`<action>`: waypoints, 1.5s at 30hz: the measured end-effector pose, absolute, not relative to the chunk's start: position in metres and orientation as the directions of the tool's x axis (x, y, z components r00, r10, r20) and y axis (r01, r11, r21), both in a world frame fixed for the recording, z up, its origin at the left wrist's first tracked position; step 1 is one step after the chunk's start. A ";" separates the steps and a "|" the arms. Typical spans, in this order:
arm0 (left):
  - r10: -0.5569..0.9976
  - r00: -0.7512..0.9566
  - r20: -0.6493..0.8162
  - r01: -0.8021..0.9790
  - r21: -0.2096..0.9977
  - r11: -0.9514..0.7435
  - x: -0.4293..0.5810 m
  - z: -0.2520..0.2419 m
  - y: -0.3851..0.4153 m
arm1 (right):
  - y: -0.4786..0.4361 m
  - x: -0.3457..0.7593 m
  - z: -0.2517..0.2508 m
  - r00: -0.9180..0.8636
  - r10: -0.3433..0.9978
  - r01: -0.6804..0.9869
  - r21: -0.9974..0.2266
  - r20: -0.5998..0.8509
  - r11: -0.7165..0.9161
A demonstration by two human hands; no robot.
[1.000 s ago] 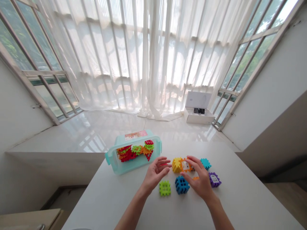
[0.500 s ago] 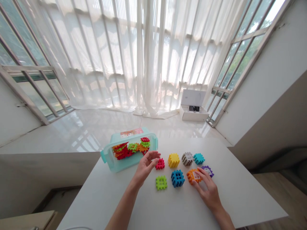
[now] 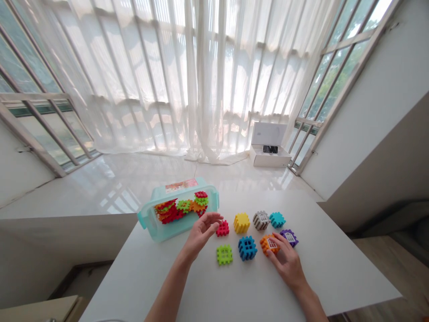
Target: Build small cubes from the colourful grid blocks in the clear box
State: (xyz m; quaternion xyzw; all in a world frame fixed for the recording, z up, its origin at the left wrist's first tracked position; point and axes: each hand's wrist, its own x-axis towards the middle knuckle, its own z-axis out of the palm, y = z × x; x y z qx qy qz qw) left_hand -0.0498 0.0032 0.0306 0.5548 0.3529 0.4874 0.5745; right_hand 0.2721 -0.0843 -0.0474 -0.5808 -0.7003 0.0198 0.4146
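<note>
My right hand (image 3: 286, 261) grips an orange window-patterned toy block (image 3: 269, 244) from the side, with a purple window block (image 3: 288, 238) just behind its fingers. My left hand (image 3: 201, 235) hangs half curled and empty, close to a small red waffle block (image 3: 222, 228). A row behind holds a yellow block (image 3: 241, 222), a grey window block (image 3: 261, 220) and a teal block (image 3: 276, 219). In front sit a blue block (image 3: 247, 248) and a flat lime green block (image 3: 224, 254).
Behind my left hand, a clear plastic box with a teal rim (image 3: 177, 213) lies on its side, full of multicoloured waffle pieces. The white table (image 3: 328, 273) ends in a straight edge at the right and front. A white box holding a phone (image 3: 270, 150) stands on the floor beyond.
The orange block has gone from beside the yellow block to the front right, held by my right hand. My left hand has drawn back leftward, uncovering the red block.
</note>
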 end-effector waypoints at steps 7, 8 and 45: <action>0.954 0.266 0.136 -0.145 0.984 -0.099 -0.050 0.033 0.002 | -0.086 0.272 -0.046 0.011 0.832 0.797 -0.508 0.554 0.328; 0.955 0.264 0.138 -0.142 0.984 -0.103 -0.050 0.034 0.002 | -0.085 0.272 -0.046 0.008 0.829 0.797 -0.504 0.559 0.332; 0.928 -0.186 0.323 0.188 0.939 -0.289 -0.060 0.017 0.019 | -0.088 0.263 -0.027 -0.072 0.586 0.808 -0.297 0.807 0.509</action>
